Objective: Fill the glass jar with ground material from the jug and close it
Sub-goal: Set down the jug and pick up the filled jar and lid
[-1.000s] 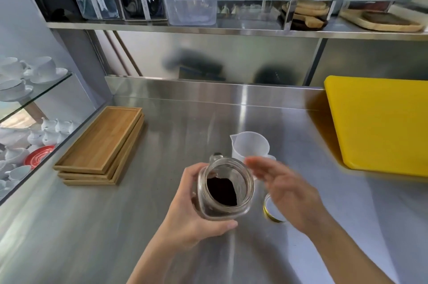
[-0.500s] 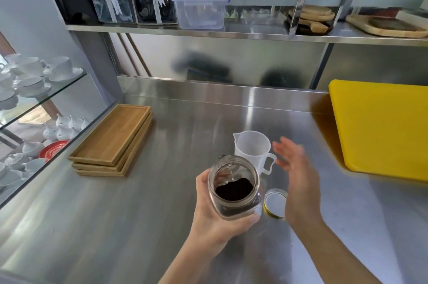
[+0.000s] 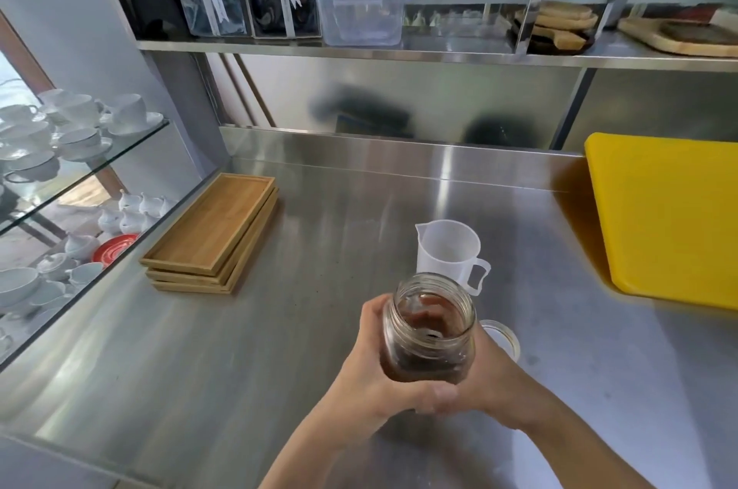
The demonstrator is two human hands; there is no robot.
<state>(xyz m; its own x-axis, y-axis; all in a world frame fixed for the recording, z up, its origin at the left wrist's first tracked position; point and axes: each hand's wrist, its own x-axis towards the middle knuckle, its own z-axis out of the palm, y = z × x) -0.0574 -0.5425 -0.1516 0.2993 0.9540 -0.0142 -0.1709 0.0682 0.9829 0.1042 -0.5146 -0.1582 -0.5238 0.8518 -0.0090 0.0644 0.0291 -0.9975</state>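
The glass jar (image 3: 431, 333) has no lid on and holds dark brown ground material in its lower part. My left hand (image 3: 375, 377) wraps its left side and bottom. My right hand (image 3: 485, 381) presses against its right side from below, so both hands carry it above the steel counter (image 3: 303, 329). The jar's lid (image 3: 504, 337) lies flat on the counter just right of the jar, partly hidden by my right hand. Behind the jar stands the translucent plastic jug (image 3: 449, 253), upright, handle to the right, looking empty.
A stack of wooden trays (image 3: 211, 235) lies at the counter's left. A yellow cutting board (image 3: 671, 217) covers the right side. White cups fill glass shelves (image 3: 80, 153) at far left. A steel shelf (image 3: 399, 49) above carries a plastic box and wooden boards.
My right hand swung away from the jar's mouth toward the jug, then came back and closed on the jar's right side. The jar went from tilted to nearly upright.
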